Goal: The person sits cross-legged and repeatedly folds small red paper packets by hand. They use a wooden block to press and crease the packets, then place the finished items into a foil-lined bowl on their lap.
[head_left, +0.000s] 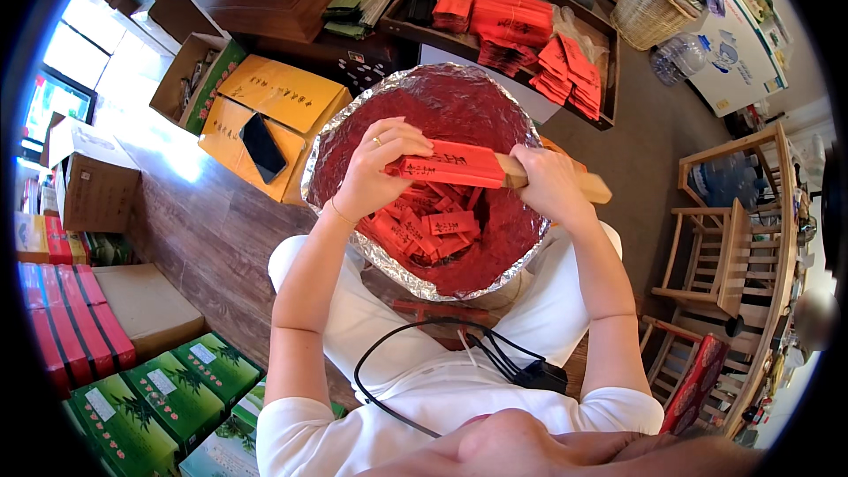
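Observation:
Over the foil-rimmed basin [340, 128], my left hand [382, 168] is closed on a long red paper packet [459, 165] with dark writing. My right hand [552, 184] grips a flat pale wooden stick [512, 171]. One end of the stick meets the packet's right end and seems to go inside it; its other end sticks out past my right hand. Below them, small red packets [424, 230] lie in a loose heap on the basin's red lining. The basin stands between my knees.
A phone [262, 148] lies on an orange box [287, 88] to the left. At the far side, a tray [609, 53] holds stacks of flat red packets [512, 18]. Green boxes [172, 397] are piled at the lower left. Wooden chairs [707, 252] stand at the right.

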Motion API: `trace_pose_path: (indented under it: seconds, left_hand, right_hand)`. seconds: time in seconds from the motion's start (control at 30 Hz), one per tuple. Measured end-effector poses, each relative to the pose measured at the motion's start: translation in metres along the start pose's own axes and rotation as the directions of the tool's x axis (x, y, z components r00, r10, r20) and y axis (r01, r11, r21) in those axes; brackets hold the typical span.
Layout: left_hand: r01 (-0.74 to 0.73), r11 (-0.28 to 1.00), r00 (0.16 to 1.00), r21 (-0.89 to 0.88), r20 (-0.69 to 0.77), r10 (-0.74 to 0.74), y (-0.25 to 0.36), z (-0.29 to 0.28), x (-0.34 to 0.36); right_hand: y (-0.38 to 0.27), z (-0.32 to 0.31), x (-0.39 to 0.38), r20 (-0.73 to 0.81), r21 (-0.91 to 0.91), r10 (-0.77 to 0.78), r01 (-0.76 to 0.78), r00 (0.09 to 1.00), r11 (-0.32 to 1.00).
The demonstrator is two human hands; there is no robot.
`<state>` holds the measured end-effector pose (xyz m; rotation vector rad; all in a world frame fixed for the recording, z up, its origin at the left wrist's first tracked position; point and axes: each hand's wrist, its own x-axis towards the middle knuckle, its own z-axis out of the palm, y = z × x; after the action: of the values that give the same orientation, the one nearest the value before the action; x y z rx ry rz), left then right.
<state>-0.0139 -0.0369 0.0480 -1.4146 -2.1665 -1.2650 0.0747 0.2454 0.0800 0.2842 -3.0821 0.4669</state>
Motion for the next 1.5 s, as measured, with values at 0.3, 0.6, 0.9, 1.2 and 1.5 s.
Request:
trace_pose_path:
  seconds: [0.3, 0.6, 0.9, 1.2, 1.5]
  left_hand:
    - [0.486, 0.687, 0.713, -0.539, -0.210, -0.669, -0.009, 0.028, -0.002]
    - [0.627, 0.666, 0.639, -0.405, -0.222, -0.737, -0.023, 0.045, -0.005]
    - [0.520, 0.617, 0.588, -0.591, -0.276, -0.760, -0.013, 0.044, -0.006]
    - [0.511, 0.591, 0.561, -0.624, -0.278, -0.780, -0.002, 0.046, -0.016]
    - [0.523, 0.593, 0.563, -0.612, -0.274, -0.780, -0.002, 0.040, -0.015]
  right_hand:
    - [0.007, 0.006, 0.005, -0.219, -0.205, -0.051, 0.006, 0.974, 0.979]
    - [0.000, 0.016, 0.007, -0.276, -0.192, -0.036, -0.018, 0.961, 0.981]
    - [-0.003, 0.019, 0.010, -0.093, -0.144, -0.002, -0.012, 0.996, 0.989]
    - [0.000, 0.023, 0.010, -0.158, -0.131, -0.020, -0.001, 0.987, 0.991]
    - [0.000, 0.021, 0.007, -0.233, -0.125, -0.099, 0.071, 0.967, 0.990]
